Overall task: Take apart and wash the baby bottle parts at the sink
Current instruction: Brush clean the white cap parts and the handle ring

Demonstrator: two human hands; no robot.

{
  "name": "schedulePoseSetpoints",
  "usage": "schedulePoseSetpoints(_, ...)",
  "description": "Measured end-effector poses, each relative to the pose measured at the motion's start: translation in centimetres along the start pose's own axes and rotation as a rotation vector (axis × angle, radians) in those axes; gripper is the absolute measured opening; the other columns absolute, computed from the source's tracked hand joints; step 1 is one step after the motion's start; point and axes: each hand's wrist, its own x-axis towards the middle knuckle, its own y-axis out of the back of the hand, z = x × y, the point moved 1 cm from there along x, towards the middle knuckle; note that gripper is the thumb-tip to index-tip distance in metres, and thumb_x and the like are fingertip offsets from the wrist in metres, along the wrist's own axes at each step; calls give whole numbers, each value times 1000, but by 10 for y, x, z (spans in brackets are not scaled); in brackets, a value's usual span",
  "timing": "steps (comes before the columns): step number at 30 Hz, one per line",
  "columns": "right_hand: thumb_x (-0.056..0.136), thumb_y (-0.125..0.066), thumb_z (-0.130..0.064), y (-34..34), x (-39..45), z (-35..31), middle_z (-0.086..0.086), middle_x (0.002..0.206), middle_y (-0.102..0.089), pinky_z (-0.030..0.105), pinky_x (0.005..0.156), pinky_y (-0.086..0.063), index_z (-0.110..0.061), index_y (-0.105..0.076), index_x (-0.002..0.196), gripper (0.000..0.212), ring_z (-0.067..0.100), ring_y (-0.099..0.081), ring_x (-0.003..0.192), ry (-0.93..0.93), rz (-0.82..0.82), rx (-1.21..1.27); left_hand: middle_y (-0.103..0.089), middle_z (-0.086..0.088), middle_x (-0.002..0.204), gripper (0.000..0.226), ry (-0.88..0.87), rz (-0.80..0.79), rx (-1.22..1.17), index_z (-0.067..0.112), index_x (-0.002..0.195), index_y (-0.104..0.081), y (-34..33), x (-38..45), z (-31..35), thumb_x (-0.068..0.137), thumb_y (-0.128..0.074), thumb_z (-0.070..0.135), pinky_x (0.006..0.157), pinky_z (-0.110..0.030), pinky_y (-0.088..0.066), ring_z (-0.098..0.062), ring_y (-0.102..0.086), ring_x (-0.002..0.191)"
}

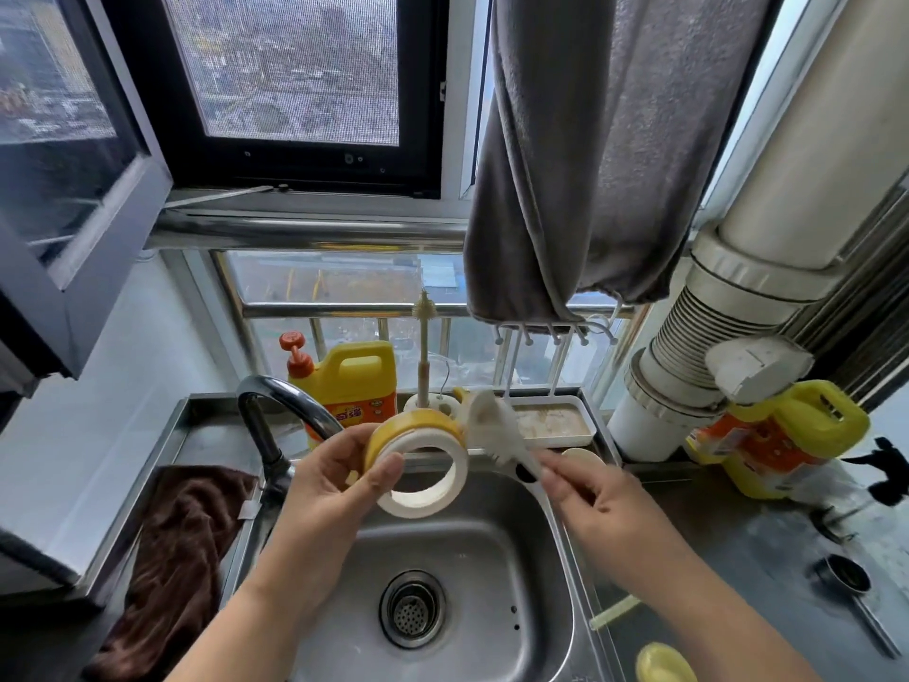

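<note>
My left hand (329,479) grips a yellow and white bottle collar ring (423,465) above the steel sink (492,558), its open side turned toward me. My right hand (590,494) pinches the handle of a white bottle brush (497,430), whose head lies against the ring's right outer side. A thin pale straw-like part (615,611) and a yellow cap (661,664) lie on the counter right of the sink. A small round pale part (580,455) sits at the sink's back right rim.
The faucet (280,411) arches at the left of the sink. A yellow detergent bottle (359,381), a thin brush in a stand (423,356) and a white drying tray (556,420) line the back. A brown cloth (182,539) hangs at left; another detergent jug (782,435) lies right.
</note>
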Motion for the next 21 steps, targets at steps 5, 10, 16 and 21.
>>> schedulePoseSetpoints(5, 96, -50, -25, 0, 13, -2, -25, 49, -51, 10, 53, -34, -38, -58, 119, 27, -6, -47, 49, -22, 40, 101, -64, 5, 68, 54, 70, -17, -185, 25, 78, -75, -10, 3, -1, 38, -88, 58, 62, -11, -47, -4, -59, 64)
schedulePoseSetpoints(10, 94, -53, -27, -7, 0, -12, 3, 63, -61, 15, 50, -31, -56, -54, 110, 33, 7, -42, 48, 82, 57, -29, -63, -1, 70, 66, 89, 17, -72, 17, 86, -69, -4, 7, -11, 39, -87, 60, 65, -19, -45, -8, -57, 64)
schedulePoseSetpoints(16, 95, -51, -29, 6, 3, -4, 4, 70, -67, 19, 47, -32, -48, -60, 117, 30, 8, -42, 44, 83, 36, -136, -63, 5, 72, 34, -98, -44, 269, 18, 80, -65, -7, 6, -6, 60, -81, 40, 61, -12, -44, -5, -55, 67)
schedulePoseSetpoints(21, 94, -47, -40, -2, -9, -7, -10, 69, -67, 29, 54, -45, -57, -53, 119, 31, 10, -53, 53, 118, -6, -215, -60, 15, 83, 32, -141, -36, 680, 36, 91, -64, 0, 9, -13, 69, -66, 60, 75, -42, -47, -31, -52, 90)
